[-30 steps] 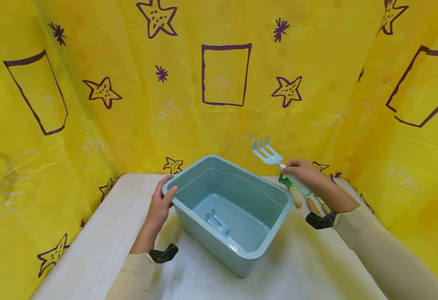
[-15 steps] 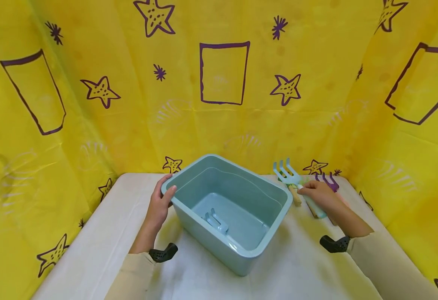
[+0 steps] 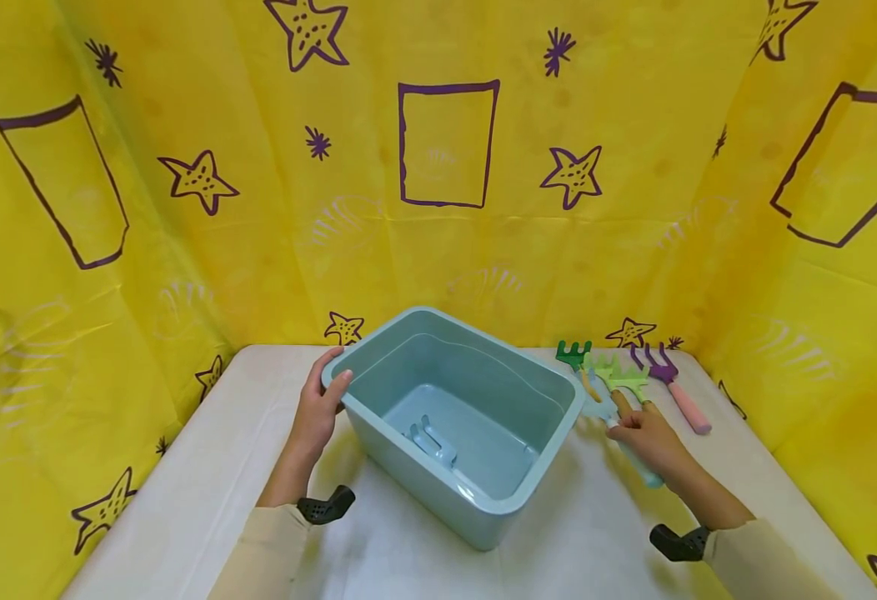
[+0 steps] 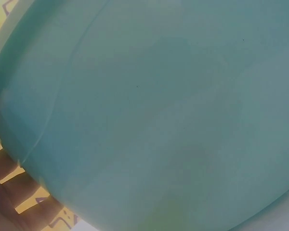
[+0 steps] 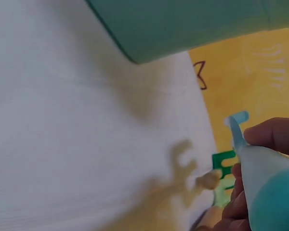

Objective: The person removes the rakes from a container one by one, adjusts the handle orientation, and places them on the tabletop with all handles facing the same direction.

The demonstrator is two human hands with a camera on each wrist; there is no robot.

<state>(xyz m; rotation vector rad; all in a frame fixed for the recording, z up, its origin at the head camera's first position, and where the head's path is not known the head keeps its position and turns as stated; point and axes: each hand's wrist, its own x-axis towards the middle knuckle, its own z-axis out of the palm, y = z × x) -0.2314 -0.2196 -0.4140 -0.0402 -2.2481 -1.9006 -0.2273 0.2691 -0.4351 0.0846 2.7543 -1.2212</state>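
Observation:
My left hand (image 3: 318, 408) grips the near-left corner of the pale teal plastic bin (image 3: 449, 502), thumb over the rim. In the left wrist view, its fingers (image 4: 24, 190) show at the lower left beside the bin wall. Inside the bin lies a light blue pronged tool (image 3: 434, 443). My right hand (image 3: 656, 442) holds a light blue hand rake (image 3: 643, 468) by its pale handle, right of the bin. The rake's tines overlap the row of tools behind it in the head view. In the right wrist view, the thumb pinches the handle (image 5: 269, 192) near its neck.
Behind the right hand lie a dark green rake (image 3: 573, 355), light green rakes (image 3: 628, 379) and a purple fork with a pink handle (image 3: 690, 410). Everything stands on a white-covered table (image 3: 206, 467). Yellow cloth (image 3: 438, 258) with purple drawings surrounds the back and sides.
My right hand has moved rightward and down toward the table with the light blue rake, uncovering the green and purple tools. My left hand stays on the bin rim.

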